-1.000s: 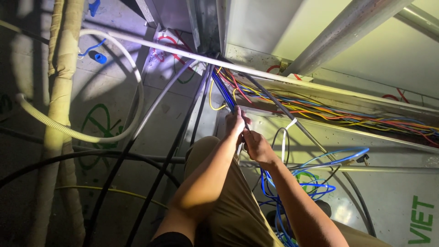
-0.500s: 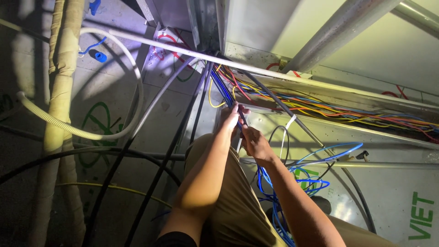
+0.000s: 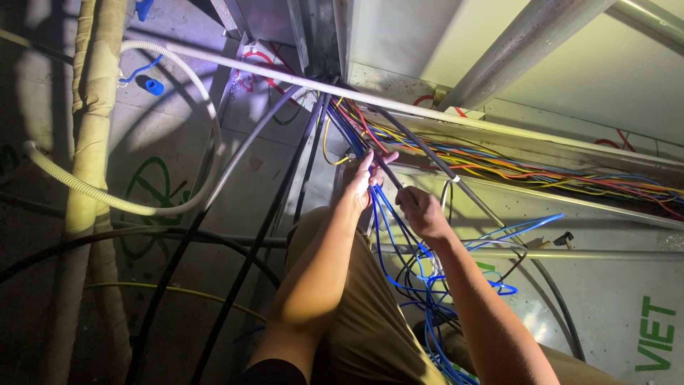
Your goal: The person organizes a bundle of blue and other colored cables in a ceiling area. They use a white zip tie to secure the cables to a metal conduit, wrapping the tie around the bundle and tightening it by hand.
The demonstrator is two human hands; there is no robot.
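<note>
Item: blue cables point(image 3: 388, 221), a bundle running from the tray of coloured wires point(image 3: 541, 171) down past our knees. Our left hand point(image 3: 362, 182), slightly higher than a second ago, pinches the strands near the top. Our right hand point(image 3: 422, 212), just below and apart, appears closed on the same bundle, though shadow obscures its grip. Nearby: corrugated conduit point(image 3: 206, 121), black cables point(image 3: 249, 249).

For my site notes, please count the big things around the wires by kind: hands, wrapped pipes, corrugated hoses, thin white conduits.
Hands: 2, left hand and right hand, both on the blue wires
Wrapped pipe: 1
Corrugated hose: 1
White conduit: 1
Total: 5
</note>
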